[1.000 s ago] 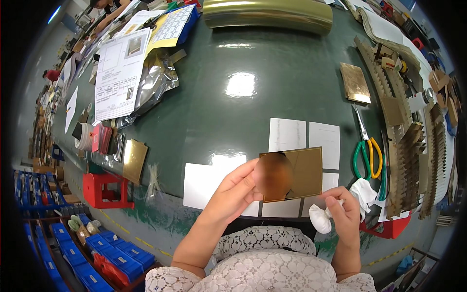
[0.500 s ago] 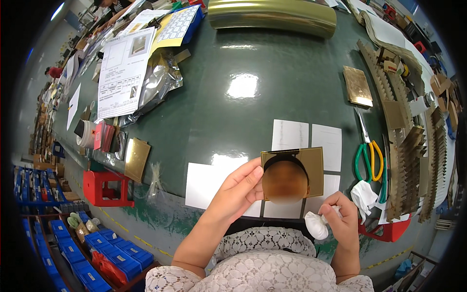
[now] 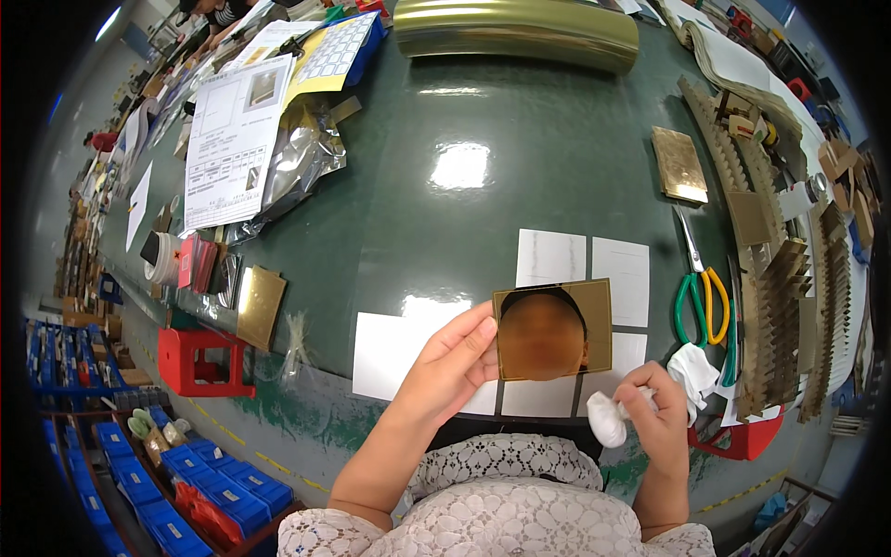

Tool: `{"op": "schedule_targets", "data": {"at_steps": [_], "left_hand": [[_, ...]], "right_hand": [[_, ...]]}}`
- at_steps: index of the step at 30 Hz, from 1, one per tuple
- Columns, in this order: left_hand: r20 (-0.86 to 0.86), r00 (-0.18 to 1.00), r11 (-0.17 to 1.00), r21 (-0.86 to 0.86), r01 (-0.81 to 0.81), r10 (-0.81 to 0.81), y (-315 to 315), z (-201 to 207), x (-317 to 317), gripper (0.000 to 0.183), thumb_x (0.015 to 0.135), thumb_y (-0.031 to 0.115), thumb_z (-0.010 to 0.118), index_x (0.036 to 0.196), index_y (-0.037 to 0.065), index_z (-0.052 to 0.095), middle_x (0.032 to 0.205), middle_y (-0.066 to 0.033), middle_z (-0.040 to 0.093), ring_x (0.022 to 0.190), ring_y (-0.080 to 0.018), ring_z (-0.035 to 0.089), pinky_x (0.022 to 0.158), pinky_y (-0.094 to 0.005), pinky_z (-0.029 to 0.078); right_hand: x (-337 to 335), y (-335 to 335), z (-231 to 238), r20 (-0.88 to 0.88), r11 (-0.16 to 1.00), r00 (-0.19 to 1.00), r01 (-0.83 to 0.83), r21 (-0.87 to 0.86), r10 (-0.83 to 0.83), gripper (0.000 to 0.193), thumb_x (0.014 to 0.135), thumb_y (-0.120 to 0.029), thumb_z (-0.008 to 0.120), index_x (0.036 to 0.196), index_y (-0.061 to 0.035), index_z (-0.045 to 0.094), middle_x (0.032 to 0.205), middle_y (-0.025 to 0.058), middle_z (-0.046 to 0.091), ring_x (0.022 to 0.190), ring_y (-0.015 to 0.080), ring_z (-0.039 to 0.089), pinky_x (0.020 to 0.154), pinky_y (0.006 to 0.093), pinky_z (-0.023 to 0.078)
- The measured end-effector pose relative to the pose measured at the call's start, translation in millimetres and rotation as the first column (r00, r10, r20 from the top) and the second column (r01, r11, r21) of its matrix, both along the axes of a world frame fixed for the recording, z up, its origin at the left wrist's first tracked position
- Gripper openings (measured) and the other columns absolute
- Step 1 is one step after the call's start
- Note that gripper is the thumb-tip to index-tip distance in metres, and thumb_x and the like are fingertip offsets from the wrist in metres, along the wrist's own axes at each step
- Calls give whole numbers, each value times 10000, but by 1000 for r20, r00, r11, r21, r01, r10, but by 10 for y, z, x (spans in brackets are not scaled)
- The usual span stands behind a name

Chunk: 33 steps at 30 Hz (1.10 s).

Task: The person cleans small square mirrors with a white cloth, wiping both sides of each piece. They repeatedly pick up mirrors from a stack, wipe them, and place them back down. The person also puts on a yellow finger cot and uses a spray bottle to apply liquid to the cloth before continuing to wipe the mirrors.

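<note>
A square, gold-tinted mirror plate (image 3: 599, 316) is pinched at its left edge by my left hand (image 3: 457, 357). The thumb lies at the front edge and the fingers go behind. Its shiny face is tilted up toward me and carries a reflection. My right hand (image 3: 655, 413), lower and to the right of the plate, is closed round a bunched white cloth (image 3: 607, 422), apart from the plate. Below the plate, white rectangular sheets (image 3: 620, 278) lie on the green table (image 3: 399, 232). Another crumpled white cloth (image 3: 692, 376) rests just right of my right hand.
Scissors (image 3: 703, 297) with green and yellow handles lie at the right, beside serrated metal strips (image 3: 752, 213). A gold plate stack (image 3: 680, 165) sits beyond. At the back is a large gold roll (image 3: 520, 35); papers (image 3: 237, 139) are left. Red stools (image 3: 200, 362) stand below the table edge.
The plate in my left hand has shifted very slightly left and up. My right hand has turned a little, and the white cloth in it has changed shape.
</note>
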<state>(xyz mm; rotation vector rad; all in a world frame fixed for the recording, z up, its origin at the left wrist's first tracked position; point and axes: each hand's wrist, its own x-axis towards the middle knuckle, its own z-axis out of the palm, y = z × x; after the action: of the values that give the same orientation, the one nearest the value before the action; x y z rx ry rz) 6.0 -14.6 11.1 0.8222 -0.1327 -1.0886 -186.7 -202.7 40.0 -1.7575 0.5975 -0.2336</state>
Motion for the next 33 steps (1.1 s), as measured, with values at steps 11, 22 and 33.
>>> {"op": "schedule_targets", "data": {"at_steps": [11,22,33], "left_hand": [[55,998,999,-39,26,-24,18,30,1,432,1062,201,403,1436,-15,402,1287,-118,584,1158,-190,602,974,-369,510],[358,933,976,212,-57,-24,-98,138,-156,382,1043,129,433,1383,-39,484,1056,-60,628,957,-108,578,842,-275,489],[883,443,956,248,-156,-157,-345,403,-490,362,993,35,498,1339,-64,532,1135,-168,676,939,-152,655,801,-260,503]], "right_hand": [[-174,-874,-295,32,583,881,339,-739,-472,138,952,-105,596,1025,7,563,975,89,602,905,208,568,828,307,447],[33,-349,217,204,806,949,312,-502,-240,557,833,-156,733,1317,-16,495,1380,169,508,1259,312,476,1063,423,370],[605,-51,540,94,843,982,-92,-531,166,933,829,-469,728,1494,-12,260,1355,256,387,1197,418,453,1021,449,381]]}}
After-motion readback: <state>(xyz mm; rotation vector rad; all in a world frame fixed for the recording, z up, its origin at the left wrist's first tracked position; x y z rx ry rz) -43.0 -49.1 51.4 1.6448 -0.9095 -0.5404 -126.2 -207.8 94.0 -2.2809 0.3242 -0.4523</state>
